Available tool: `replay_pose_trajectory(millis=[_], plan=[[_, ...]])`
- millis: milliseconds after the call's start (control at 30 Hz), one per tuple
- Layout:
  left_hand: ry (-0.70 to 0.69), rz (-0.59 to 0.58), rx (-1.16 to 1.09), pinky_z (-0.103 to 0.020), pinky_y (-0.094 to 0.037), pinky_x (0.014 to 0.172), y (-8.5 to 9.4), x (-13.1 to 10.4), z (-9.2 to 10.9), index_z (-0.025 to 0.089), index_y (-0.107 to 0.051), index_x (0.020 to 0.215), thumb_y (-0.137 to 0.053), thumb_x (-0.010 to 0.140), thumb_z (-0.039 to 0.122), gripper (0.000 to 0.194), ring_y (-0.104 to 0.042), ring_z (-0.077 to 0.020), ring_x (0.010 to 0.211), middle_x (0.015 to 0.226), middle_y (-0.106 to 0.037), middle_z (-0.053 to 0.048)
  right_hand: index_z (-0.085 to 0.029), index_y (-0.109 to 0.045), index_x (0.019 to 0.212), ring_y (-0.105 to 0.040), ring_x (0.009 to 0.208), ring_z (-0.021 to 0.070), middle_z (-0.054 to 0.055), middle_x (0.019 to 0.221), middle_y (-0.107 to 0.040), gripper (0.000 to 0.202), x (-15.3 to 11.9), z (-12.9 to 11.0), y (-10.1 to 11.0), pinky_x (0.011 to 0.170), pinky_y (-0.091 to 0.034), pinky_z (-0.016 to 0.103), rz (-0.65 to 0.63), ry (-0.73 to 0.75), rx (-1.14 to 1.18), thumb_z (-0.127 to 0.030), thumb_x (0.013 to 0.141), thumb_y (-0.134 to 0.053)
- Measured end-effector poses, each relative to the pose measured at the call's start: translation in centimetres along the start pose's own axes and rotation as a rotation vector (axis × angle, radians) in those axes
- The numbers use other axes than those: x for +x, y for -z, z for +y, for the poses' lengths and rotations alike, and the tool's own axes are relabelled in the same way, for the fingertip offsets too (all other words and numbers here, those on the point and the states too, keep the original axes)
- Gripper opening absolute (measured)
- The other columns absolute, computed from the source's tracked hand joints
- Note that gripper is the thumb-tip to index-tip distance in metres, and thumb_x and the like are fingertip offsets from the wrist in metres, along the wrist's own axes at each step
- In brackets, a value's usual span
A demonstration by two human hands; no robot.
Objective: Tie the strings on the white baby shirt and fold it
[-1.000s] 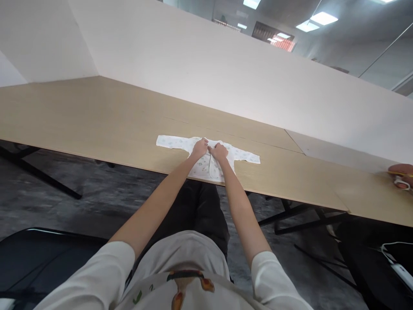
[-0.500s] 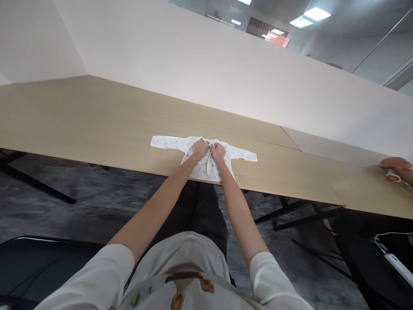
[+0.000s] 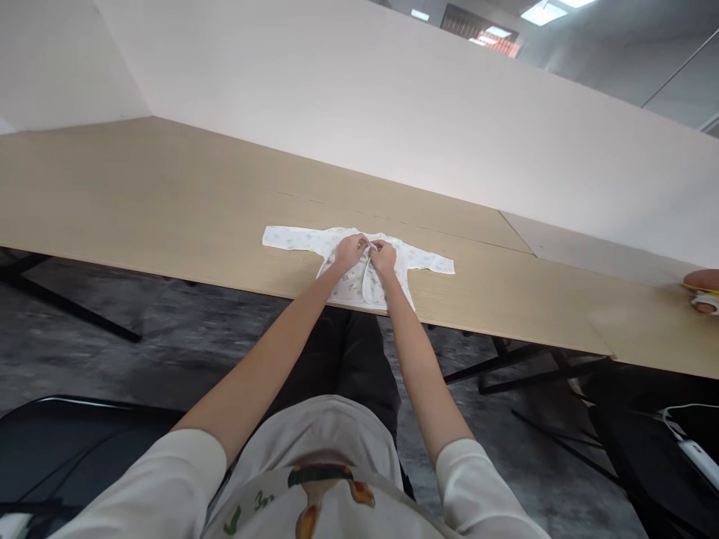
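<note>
A small white garment (image 3: 351, 287) with a faint print lies on the wooden table (image 3: 185, 202), its sleeves spread to both sides and its hem near the front edge. My left hand (image 3: 351, 250) is closed in a pinch on the garment's upper middle, near the neckline. Beside it, my right hand (image 3: 383, 256) pinches the same spot, and the fingertips of both hands almost meet. Between them shows a small bit of white fabric, too small to make out clearly. A curved front edge of the garment runs down below the hands.
A white partition (image 3: 337, 97) rises behind the table. At the far right table end sits a brownish object (image 3: 702, 280) with a yellow band. Black chairs stand below at left (image 3: 84, 449) and right, the right one bearing a white device (image 3: 698, 458) with a cable.
The view has shifted slightly. Both hands remain at the neckline, with their fingertips now closer together and raised a little on the pinched fabric.
</note>
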State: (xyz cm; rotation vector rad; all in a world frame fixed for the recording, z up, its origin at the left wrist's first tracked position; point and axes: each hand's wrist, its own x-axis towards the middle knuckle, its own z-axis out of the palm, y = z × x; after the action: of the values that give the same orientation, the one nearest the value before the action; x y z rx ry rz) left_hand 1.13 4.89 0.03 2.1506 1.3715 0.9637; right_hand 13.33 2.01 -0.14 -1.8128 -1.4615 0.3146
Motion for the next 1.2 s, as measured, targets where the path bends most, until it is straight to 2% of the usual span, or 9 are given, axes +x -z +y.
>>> replay_pose_trajectory(millis=[233,533,633,733,967,1200], plan=[[0.024,0.043,-0.120,-0.029,-0.051,0.089,-0.6,0.4,-0.9,0.018,-0.073,0.102,-0.055,0.088,0.018,0.023,-0.068,-0.0192,0.097,0.103,-0.075,-0.007,-0.015,-0.076,0.097,-0.068,0.089,0.0206,0.008,0.098,-0.077,0.031,0.2,0.4,-0.3,0.089,-0.051,0.032,0.036,0.027,0.191,-0.021,0.078,-0.053],[0.045,0.071,-0.205,-0.030,-0.053,0.089,-0.7,0.7,-1.3,0.016,-0.073,0.100,-0.057,0.086,0.017,0.021,-0.069,-0.0186,0.094,0.099,-0.076,-0.007,-0.016,-0.077,0.089,-0.068,0.090,0.0214,0.007,0.093,-0.076,0.027,0.3,0.6,-0.3,0.087,-0.050,0.032,0.015,0.041,0.268,-0.026,0.079,-0.053],[0.049,0.084,-0.233,-0.030,-0.053,0.089,-0.7,0.7,-1.4,0.015,-0.073,0.099,-0.056,0.085,0.016,0.022,-0.070,-0.0182,0.094,0.099,-0.076,-0.008,-0.016,-0.076,0.085,-0.068,0.090,0.0206,0.006,0.090,-0.076,0.028,0.4,0.5,-0.4,0.086,-0.049,0.030,0.018,0.023,0.280,-0.023,0.080,-0.049],[0.061,0.095,-0.261,-0.028,-0.053,0.089,-0.7,0.7,-1.4,0.015,-0.074,0.098,-0.056,0.085,0.015,0.022,-0.070,-0.0174,0.093,0.099,-0.076,-0.008,-0.017,-0.074,0.089,-0.068,0.083,0.0187,0.004,0.084,-0.075,0.029,0.5,0.6,-0.5,0.083,-0.049,0.029,0.010,0.008,0.274,-0.019,0.079,-0.048],[0.053,0.084,-0.345,-0.029,-0.055,0.088,-0.5,0.5,-1.1,0.015,-0.074,0.091,-0.068,0.082,0.024,0.014,-0.071,-0.0182,0.091,0.093,-0.077,-0.008,-0.019,-0.071,0.086,-0.065,0.075,0.0174,0.001,0.074,-0.070,0.018,0.4,0.7,-0.7,0.079,-0.049,0.030,0.030,0.012,0.242,-0.022,0.076,-0.056],[0.033,0.063,-0.271,-0.030,-0.054,0.089,-0.5,0.5,-1.0,0.014,-0.074,0.090,-0.064,0.083,0.018,0.013,-0.071,-0.0195,0.091,0.097,-0.077,-0.009,-0.018,-0.067,0.079,-0.063,0.074,0.0175,0.002,0.077,-0.069,0.013,0.4,0.6,-0.6,0.076,-0.049,0.029,0.012,-0.005,0.238,-0.030,0.076,-0.061]])
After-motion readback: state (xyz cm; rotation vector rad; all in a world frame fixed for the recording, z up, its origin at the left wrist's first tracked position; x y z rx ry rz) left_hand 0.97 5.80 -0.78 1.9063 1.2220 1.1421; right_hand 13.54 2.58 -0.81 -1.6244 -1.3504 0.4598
